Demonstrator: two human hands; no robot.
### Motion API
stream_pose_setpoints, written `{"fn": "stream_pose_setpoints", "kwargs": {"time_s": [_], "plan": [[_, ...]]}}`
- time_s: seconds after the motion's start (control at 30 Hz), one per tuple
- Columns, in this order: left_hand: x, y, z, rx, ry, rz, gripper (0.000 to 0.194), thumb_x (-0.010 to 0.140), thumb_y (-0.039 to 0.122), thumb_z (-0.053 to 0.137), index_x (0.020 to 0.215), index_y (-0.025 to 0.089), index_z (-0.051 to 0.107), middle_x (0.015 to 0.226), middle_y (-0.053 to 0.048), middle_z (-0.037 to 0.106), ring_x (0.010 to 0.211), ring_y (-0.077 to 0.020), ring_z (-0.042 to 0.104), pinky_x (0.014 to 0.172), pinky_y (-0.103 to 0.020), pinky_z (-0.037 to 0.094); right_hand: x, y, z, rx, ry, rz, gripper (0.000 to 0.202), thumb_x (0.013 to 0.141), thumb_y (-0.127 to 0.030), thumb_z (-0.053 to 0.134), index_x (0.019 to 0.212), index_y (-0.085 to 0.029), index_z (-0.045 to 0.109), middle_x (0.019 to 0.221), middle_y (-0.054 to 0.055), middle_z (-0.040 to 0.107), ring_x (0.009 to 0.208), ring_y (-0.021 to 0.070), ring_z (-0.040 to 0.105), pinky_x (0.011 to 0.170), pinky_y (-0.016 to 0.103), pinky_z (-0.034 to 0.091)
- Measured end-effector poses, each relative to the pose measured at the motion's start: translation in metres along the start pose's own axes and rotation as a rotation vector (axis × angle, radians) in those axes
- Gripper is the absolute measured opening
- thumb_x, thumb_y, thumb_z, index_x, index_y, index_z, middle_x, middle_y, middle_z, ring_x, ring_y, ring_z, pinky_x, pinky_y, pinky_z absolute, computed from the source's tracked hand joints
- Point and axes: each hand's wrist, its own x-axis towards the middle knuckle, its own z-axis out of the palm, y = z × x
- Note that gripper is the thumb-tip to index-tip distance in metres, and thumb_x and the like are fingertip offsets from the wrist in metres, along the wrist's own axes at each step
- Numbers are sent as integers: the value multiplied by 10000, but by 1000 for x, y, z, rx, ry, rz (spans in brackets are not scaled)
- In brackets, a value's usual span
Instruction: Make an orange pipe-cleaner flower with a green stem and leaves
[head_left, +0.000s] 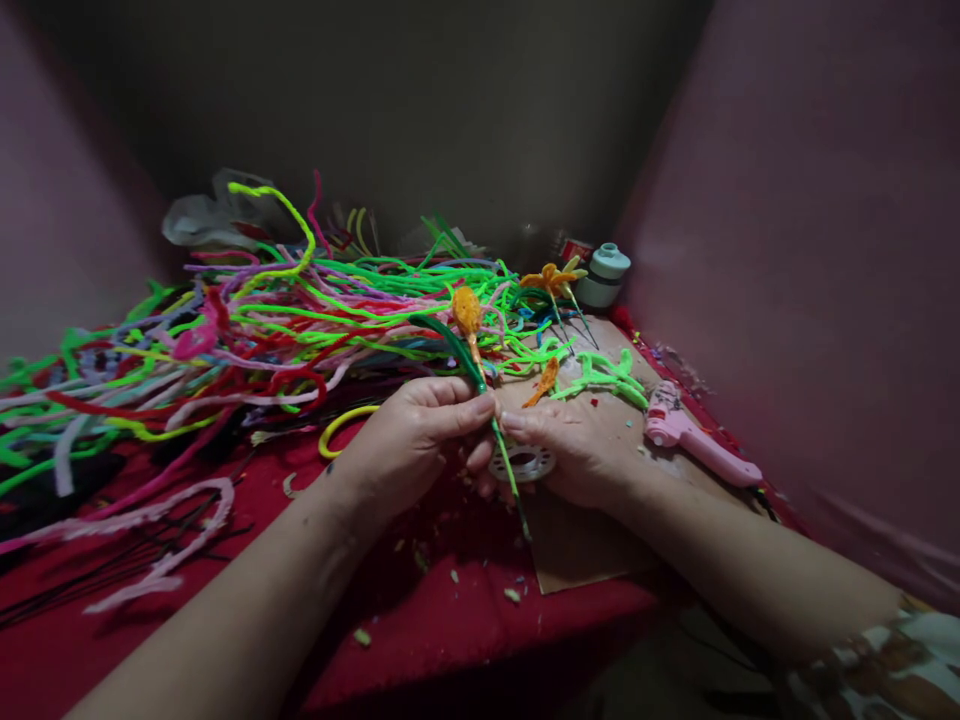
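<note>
My left hand (427, 425) pinches a pipe-cleaner flower between thumb and fingers. Its orange fuzzy head (466, 312) points up, and a dark green leaf (450, 345) curves off to the left of the stem. Below the fingers, a thin green stem (510, 470) slants down to the right. My right hand (574, 450) is closed close beside the left one, its thumb and fingertips by the stem. In its curled fingers sits a white spool (523, 462) with holes round its face, partly hidden by the hand.
A heap of coloured pipe cleaners (360, 310) covers the left and back of the red cloth (420, 620). On the brown board (592, 540) lie a pink glue gun (701, 445), green pieces (604, 375) and an orange petal (544, 382). Orange flowers (553, 280) stand near a pale bottle (606, 272).
</note>
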Motion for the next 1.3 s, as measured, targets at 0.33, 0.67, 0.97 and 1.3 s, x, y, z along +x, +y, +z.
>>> {"fn": "stream_pose_setpoints", "kwargs": {"time_s": [0.33,0.67,0.97,1.3], "plan": [[2,-1,1,-54,-95,42,248,823,289,555,636,126,563,495,-31,570,452,-170,575,478,-284,451,0,-5,4,82,-15,72,399,765,-476,560,686,-99,663,563,51,627,495,119,572,420,197,395],[1,3,1,19,-15,47,169,806,257,585,700,127,586,563,-16,593,481,-135,570,525,-268,468,1,-2,2,117,73,-4,216,742,-302,602,748,-109,699,606,46,655,526,121,578,483,222,400],[3,1,5,65,147,50,206,691,279,724,701,130,583,589,17,562,502,-82,513,521,-202,435,1,1,2,-13,158,-40,225,782,-304,593,700,-117,688,583,14,578,512,84,452,490,216,342],[2,0,0,14,-22,-13,179,798,290,600,747,120,625,561,3,530,503,-107,516,547,-247,444,3,2,5,16,106,-29,557,829,-607,434,702,-117,667,655,67,642,501,101,491,440,214,357]]}}
